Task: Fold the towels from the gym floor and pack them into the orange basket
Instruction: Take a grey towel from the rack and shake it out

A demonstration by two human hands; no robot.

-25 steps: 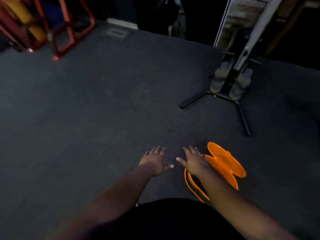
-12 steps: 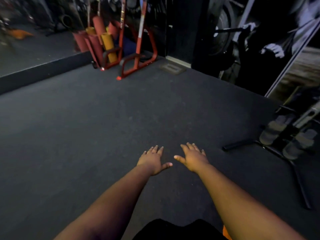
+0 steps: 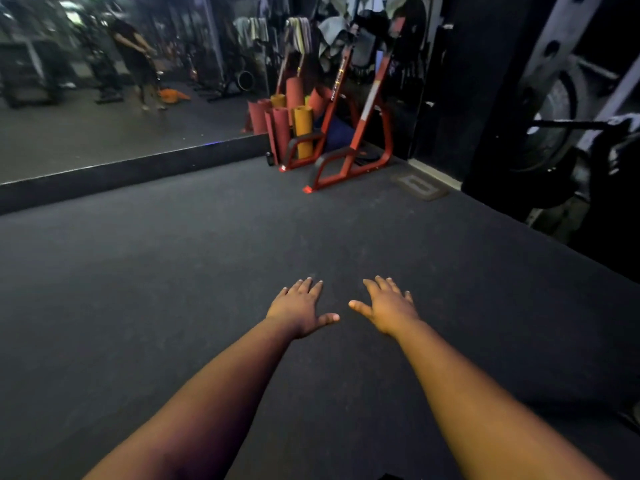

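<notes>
My left hand [image 3: 300, 308] and my right hand [image 3: 388, 304] reach out side by side over the dark gym floor [image 3: 173, 289], palms down, fingers spread, holding nothing. No towel lies on the floor in view. The orange basket itself is out of view; only its small orange reflection [image 3: 172, 95] shows in the wall mirror at the upper left, by the feet of a reflected person.
A wall mirror [image 3: 104, 98] with a dark base strip runs along the left. A red rack [image 3: 349, 157] holding rolled red and yellow mats [image 3: 303, 133] stands at the back centre. A dark weight machine [image 3: 554, 133] fills the right side.
The view has swung up and to the left. The orange basket beside my right hand has dropped out of view, and the mirror and red rack have come into view. Both hands stay open.
</notes>
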